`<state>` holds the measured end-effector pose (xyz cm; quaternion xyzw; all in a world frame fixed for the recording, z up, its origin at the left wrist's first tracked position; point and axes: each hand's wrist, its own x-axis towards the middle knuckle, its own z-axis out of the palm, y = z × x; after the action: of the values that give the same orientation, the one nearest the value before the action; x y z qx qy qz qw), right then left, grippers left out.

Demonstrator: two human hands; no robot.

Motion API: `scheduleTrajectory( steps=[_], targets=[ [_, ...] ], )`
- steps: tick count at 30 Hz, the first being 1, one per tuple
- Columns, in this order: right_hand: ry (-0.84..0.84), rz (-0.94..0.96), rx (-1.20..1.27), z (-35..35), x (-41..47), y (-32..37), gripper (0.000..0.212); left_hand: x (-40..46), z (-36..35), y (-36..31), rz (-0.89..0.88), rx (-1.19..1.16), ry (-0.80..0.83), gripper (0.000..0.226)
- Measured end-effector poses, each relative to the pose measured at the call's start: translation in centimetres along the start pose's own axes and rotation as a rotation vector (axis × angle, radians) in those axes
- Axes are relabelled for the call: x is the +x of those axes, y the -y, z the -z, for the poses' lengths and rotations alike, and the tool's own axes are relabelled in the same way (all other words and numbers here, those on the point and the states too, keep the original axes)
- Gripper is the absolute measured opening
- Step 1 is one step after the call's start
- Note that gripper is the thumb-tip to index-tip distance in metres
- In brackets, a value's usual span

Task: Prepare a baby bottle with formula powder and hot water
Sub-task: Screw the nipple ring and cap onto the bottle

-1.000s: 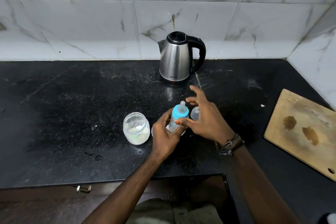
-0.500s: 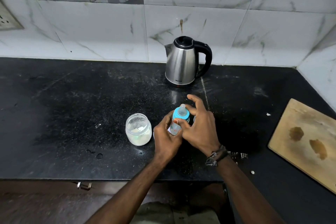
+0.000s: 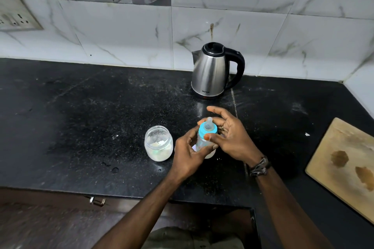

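An open glass jar [image 3: 158, 143] left of centre holds white powder at its bottom. Beside it, at centre frame, the left hand [image 3: 189, 153] grips the clear baby bottle [image 3: 203, 140], its blue collar and teat on. The right hand [image 3: 230, 137] pinches the collar, other fingers spread.

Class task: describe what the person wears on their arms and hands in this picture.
Both forearms are bare, with no sleeves showing. The right wrist carries a dark braided or corded bracelet. A thin ring sits on a finger of the right hand. The left hand shows nothing worn.
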<state>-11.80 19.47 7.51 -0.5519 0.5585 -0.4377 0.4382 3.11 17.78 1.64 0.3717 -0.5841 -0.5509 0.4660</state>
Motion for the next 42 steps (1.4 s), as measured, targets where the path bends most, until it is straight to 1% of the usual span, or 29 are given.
scheduleTrajectory(
  steps=[3,7,10,14,16,19,21,22,23,24,26,28,31,33,35,40,42],
  targets=[
    [-0.122,0.054,-0.129,-1.5,0.1,-0.3,0.072,-0.1,0.1,0.2,-0.043,0.023,-0.055,0.055],
    [-0.296,0.145,-0.281,-3.1,-0.3,-0.1,0.065,-0.2,-0.3,0.6,-0.146,0.122,-0.141,0.044],
    [-0.407,0.187,-0.38,-3.8,-0.5,0.1,0.056,0.2,-0.5,0.7,-0.168,0.168,-0.165,0.044],
    [-0.493,0.213,-0.455,-4.7,-0.2,-0.1,0.05,0.6,-0.5,1.4,-0.159,0.208,-0.19,0.047],
    [-0.462,0.208,-0.419,-4.7,0.1,-0.4,0.057,0.7,-0.5,1.5,-0.157,0.198,-0.207,0.046],
    [-0.293,0.159,-0.179,-3.2,0.6,-1.0,0.069,0.9,-0.4,1.1,-0.13,0.135,-0.189,0.041],
    [-0.261,0.13,-0.003,-1.7,1.2,-1.5,0.065,1.1,-0.2,1.0,-0.086,0.097,-0.166,0.044],
    [-0.286,0.128,0.016,-1.0,1.5,-1.8,0.062,1.2,-0.1,1.1,-0.073,0.095,-0.171,0.047],
    [-0.336,0.121,-0.032,-0.2,1.8,-2.2,0.057,1.3,0.1,1.3,-0.064,0.108,-0.185,0.05],
    [-0.398,0.105,-0.134,0.6,2.2,-3.0,0.053,1.4,0.3,1.4,-0.054,0.121,-0.201,0.051],
    [-0.464,0.021,-0.439,2.1,3.0,-4.7,0.055,1.5,0.3,1.7,-0.038,0.128,-0.213,0.052],
    [-0.382,-0.137,-0.733,3.1,3.6,-6.3,0.065,1.5,0.2,1.8,-0.031,0.134,-0.214,0.053],
    [-0.233,-0.321,-0.969,3.3,3.9,-7.8,0.08,1.5,0.1,1.9,-0.032,0.142,-0.211,0.053],
    [-0.212,-0.363,-1.027,3.0,4.0,-8.5,0.082,1.6,0.1,1.9,-0.033,0.149,-0.202,0.052],
    [-0.216,-0.369,-1.059,2.8,4.2,-9.1,0.078,1.7,0.2,1.8,-0.034,0.155,-0.199,0.052],
    [-0.209,-0.365,-1.092,2.7,4.2,-10.0,0.052,1.9,0.3,2.0,-0.03,0.152,-0.201,0.054],
    [-0.228,-0.36,-1.039,2.9,4.1,-10.0,0.049,1.9,0.3,2.2,-0.028,0.16,-0.196,0.055]
  ],
)
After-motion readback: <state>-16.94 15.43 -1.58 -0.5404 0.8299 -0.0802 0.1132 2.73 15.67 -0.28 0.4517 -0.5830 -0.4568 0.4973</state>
